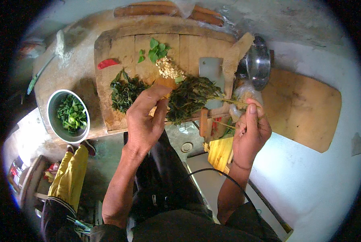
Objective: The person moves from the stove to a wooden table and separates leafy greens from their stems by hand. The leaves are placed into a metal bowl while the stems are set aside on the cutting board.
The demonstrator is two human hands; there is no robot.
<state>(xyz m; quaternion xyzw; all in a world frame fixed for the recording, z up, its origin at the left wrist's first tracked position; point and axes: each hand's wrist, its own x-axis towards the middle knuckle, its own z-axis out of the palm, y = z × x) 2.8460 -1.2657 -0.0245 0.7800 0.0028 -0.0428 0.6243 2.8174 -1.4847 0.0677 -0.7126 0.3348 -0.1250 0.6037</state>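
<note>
My right hand pinches thin pale green stems at the board's right side; they run left into a pile of dark wilted leaves. Over the near edge of the wooden cutting board, my left hand has its thumb and fingers bent towards each other; whether it holds anything is hidden. Another heap of dark leaves lies beyond it to the left. Farther up are chopped pale pieces, apparently garlic, fresh green leaves and a red chilli pepper. A cleaver lies flat, partly under the right leaf pile.
A bowl of chopped greens stands left of the board. A metal bowl leans at the right, near a second wooden board. The cleaver's wooden handle juts past the near edge. Another person's yellow-clad legs show lower left.
</note>
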